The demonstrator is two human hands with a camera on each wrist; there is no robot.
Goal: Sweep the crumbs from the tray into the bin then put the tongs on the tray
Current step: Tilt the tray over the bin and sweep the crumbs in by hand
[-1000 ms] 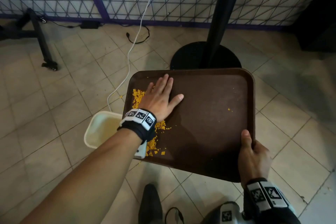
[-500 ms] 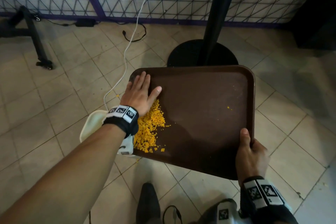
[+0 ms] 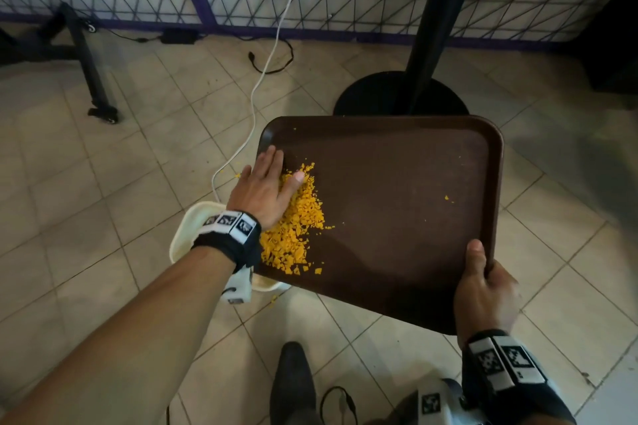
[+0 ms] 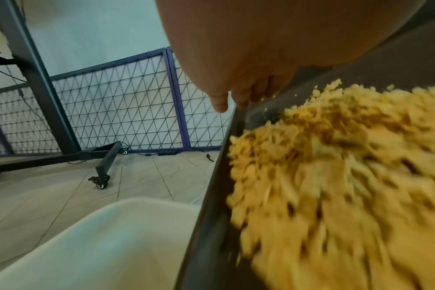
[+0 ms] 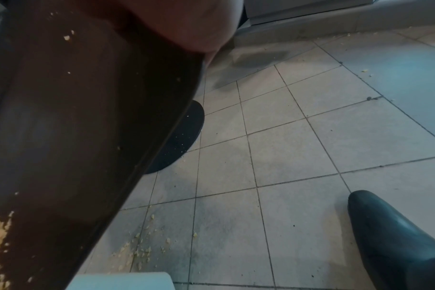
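Only the right-wrist view shows spilled crumbs on floor; hands apart: right hand grips tray, left hand flat.

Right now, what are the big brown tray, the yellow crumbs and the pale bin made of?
The brown rectangular tray looks like hard moulded plastic: one piece, with a rolled rim, rounded corners and a dull sheen. The yellow-orange crumbs look like dry, brittle broken snack or crisp bits; which food is unclear. The cream bin looks like smooth matt plastic with a rounded rim.
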